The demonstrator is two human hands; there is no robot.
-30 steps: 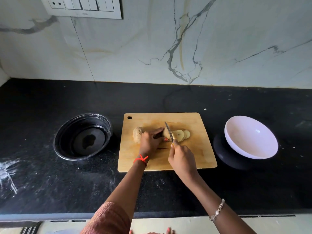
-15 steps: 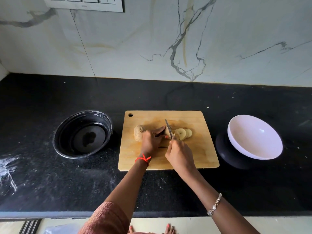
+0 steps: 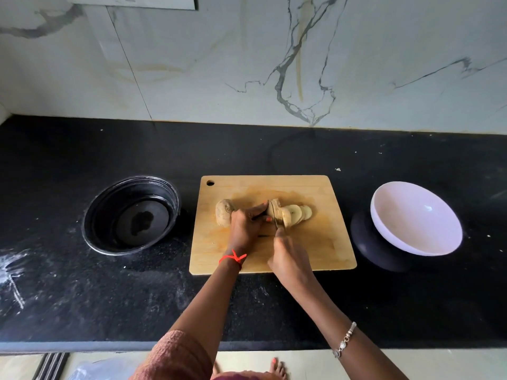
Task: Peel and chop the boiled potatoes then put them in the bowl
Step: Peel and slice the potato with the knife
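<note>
Your left hand [image 3: 245,226] has its fingers [image 3: 260,209] curled over the boiled potato [image 3: 223,212], pinning it to the wooden cutting board [image 3: 323,250]. The potato's brownish end sticks out left of your knuckles. Your right hand [image 3: 288,256] has its fingers [image 3: 279,235] wrapped round the knife [image 3: 276,224], whose blade is set into the potato just right of your left fingertips. The cut slices [image 3: 299,213] lean in a row just right of the blade.

Bare board runs beyond the slices to its right edge and past your fingers to its far edge. The white bowl [image 3: 417,218] sits well right of your right fingers, off the board, tilted on a dark round base [image 3: 370,250]. A black round pan [image 3: 131,215] stands well left of your left fingers, clear of the board. The bench [image 3: 274,149] is black and speckled, with white smears [image 3: 11,267] far left and a veined marble wall [image 3: 192,64] behind.
</note>
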